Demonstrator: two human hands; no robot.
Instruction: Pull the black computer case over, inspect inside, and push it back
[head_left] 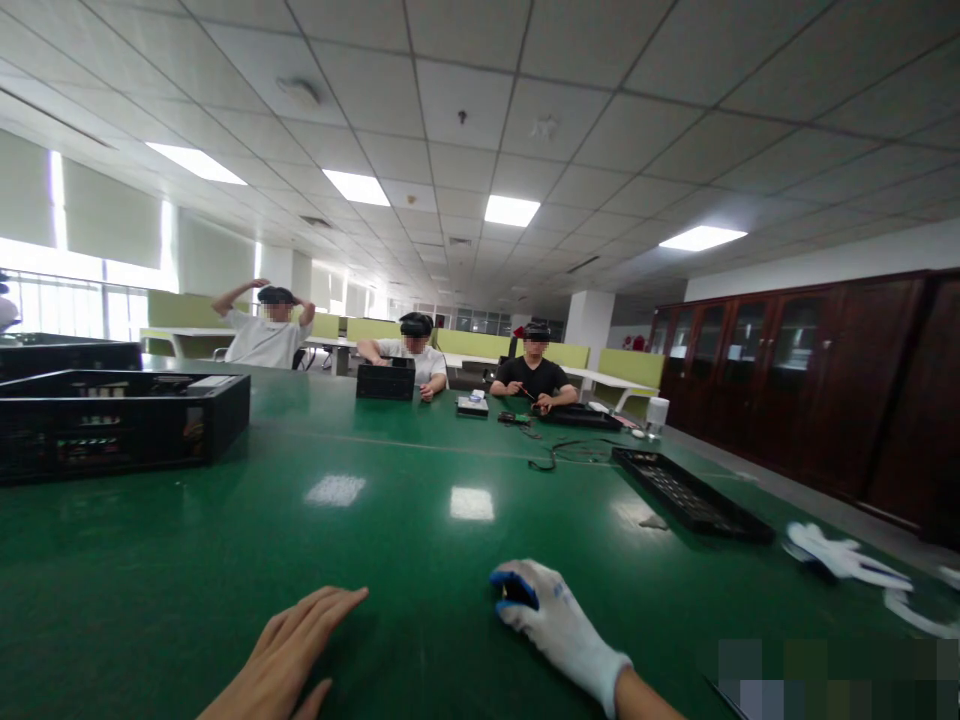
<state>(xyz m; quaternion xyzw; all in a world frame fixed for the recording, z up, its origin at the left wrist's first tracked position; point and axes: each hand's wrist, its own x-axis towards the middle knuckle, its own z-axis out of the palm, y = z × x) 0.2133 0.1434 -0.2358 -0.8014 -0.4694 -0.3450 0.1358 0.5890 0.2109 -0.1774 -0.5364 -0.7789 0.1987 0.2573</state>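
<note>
My left hand (296, 645) is bare and hovers low over the green tabletop (405, 560). Its fingers are stretched out and it holds nothing. To the right, my right hand (551, 610) wears a white work glove with blue on the palm side and fingertips. Thumb and fingers curve toward each other with a dark gap between them. A tiny pale spot shows in that gap, too small to name.
A black computer case (120, 425) lies open at left. On the right are a black metal panel (690, 495), a white glove (844, 555) and black cables (559, 455). Across the table sit several people; one handles a black box (386, 380). A white cup (657, 415) stands far right.
</note>
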